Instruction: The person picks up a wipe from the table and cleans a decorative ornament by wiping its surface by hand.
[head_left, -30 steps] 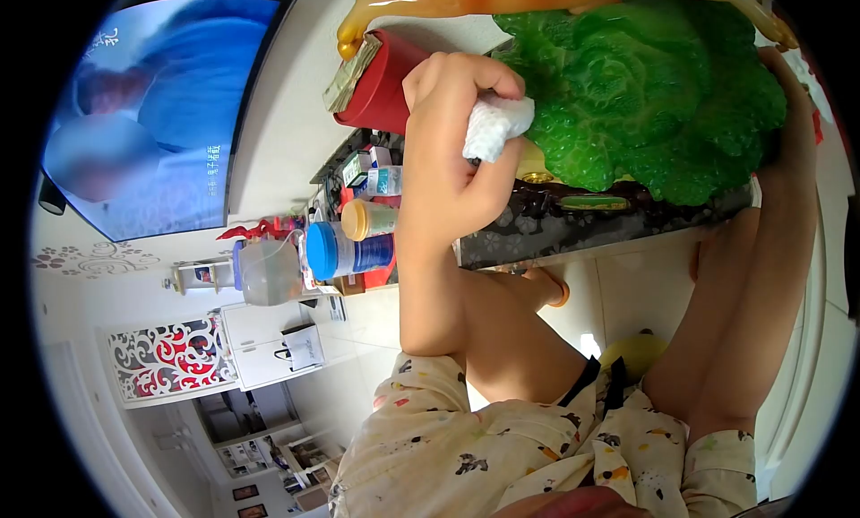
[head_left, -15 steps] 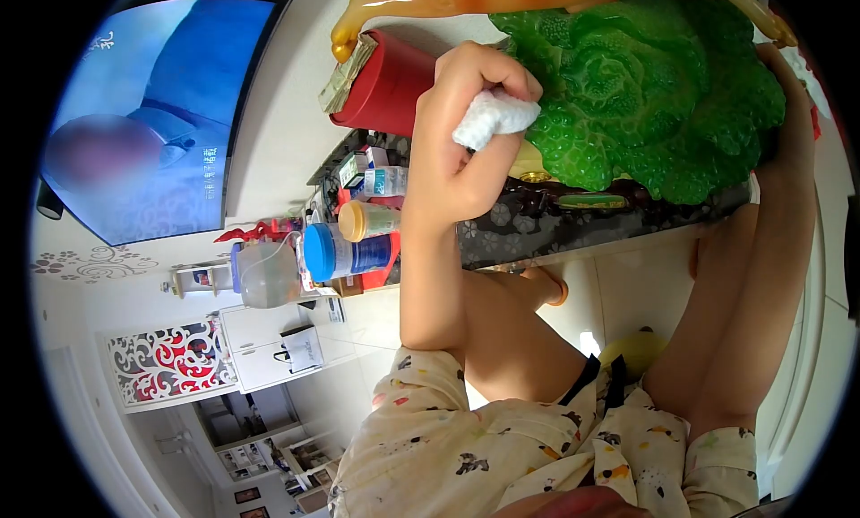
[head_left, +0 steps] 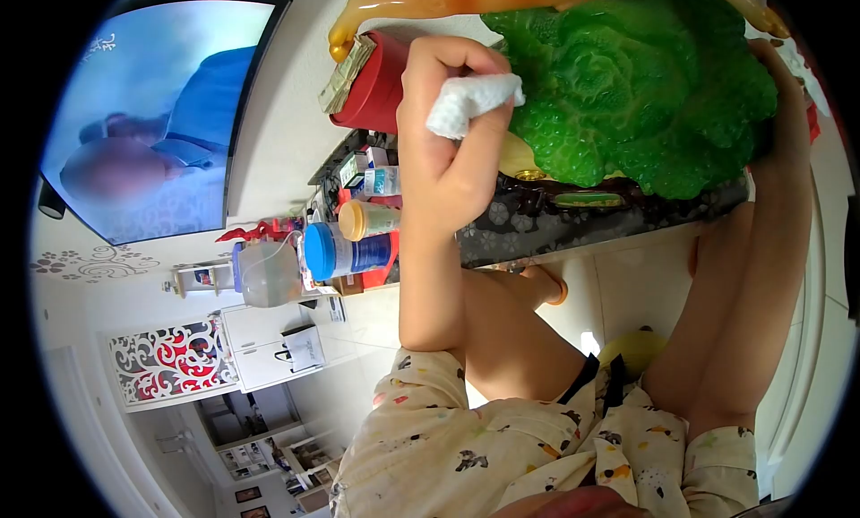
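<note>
My left hand is closed around a crumpled white cloth, part of which sticks out between thumb and fingers. It is just left of a large green cabbage ornament with glossy, bumpy leaves. At the ornament's right side, my right hand lies close against the leaves, its fingers hidden behind them. An amber-orange glossy piece stretches along the top of the ornament. Below the leaves is a dark, shiny base with gold coin-like details.
A red container with banknotes sticking out stands behind my left hand. A blue-lidded tub, a yellow-lidded jar and small boxes crowd the left. The patterned dark tabletop ends above my legs. A television hangs beyond.
My left hand, still holding the cloth, has moved left, away from the cabbage leaves. The ornament and my right hand sit slightly further left in view. The television picture has changed.
</note>
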